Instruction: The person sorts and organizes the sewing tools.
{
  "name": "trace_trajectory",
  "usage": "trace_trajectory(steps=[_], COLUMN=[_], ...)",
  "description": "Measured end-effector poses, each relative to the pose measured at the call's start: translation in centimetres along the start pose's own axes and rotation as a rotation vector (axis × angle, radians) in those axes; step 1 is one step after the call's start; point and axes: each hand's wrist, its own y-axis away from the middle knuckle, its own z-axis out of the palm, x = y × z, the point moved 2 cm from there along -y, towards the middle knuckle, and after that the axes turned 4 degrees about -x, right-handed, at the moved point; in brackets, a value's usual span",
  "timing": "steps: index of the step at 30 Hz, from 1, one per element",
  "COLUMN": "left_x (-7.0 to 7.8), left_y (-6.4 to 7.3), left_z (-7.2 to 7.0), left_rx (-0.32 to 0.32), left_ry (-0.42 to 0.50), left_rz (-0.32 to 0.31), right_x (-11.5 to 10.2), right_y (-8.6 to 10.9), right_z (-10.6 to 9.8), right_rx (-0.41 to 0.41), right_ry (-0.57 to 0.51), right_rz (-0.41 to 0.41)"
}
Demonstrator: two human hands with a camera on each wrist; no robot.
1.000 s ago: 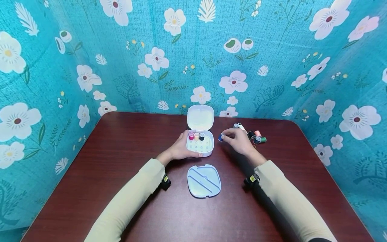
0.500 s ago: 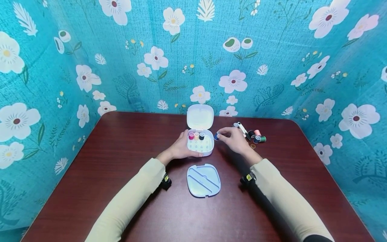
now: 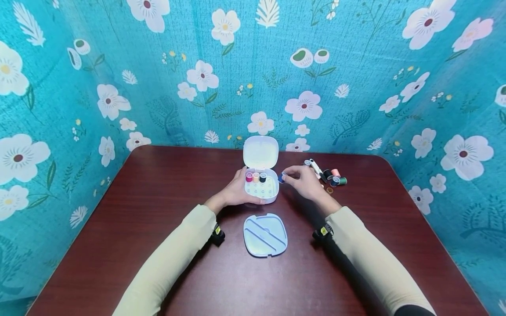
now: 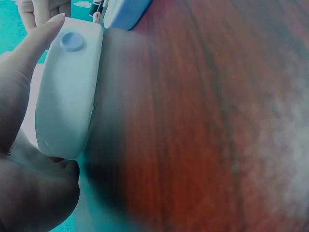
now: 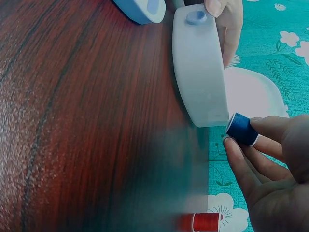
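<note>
My left hand (image 3: 237, 192) grips the left side of a white sewing box (image 3: 272, 200), its thumb along the front wall. The hinged lid (image 3: 261, 152) stands up behind. Inside, a magenta thread spool (image 3: 249, 177), a peach spool (image 3: 256, 177) and a black spool (image 3: 262, 177) stand in the back row; bare pegs show in front and right of them. At the box's right edge, my right hand (image 3: 306, 182) pinches a blue thread spool (image 5: 241, 129) between thumb and fingers. The right wrist view shows that spool tilted, close to the box's corner.
A pale blue tray (image 3: 265, 245) lies in front of the box. Right of my right hand are a white tool (image 3: 315, 166), a pink spool (image 3: 335, 173), a green spool (image 3: 342, 181) and other dark spools. A red spool (image 5: 205, 222) shows in the right wrist view.
My right hand has moved left with the blue spool, up to the box's right edge. Over the last half second it shifts only slightly. My left hand keeps its grip on the box.
</note>
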Motion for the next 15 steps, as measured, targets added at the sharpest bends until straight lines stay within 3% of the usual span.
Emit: trace_trajectory(steps=[15], left_x=[-0.33], left_y=[-0.28], left_z=[0.29], left_rx=[0.009], left_ry=[-0.001], left_rz=[-0.008], right_x=[-0.37], right_y=[-0.09], right_z=[0.00], right_rx=[-0.010], right_ry=[-0.008], right_rz=[0.025])
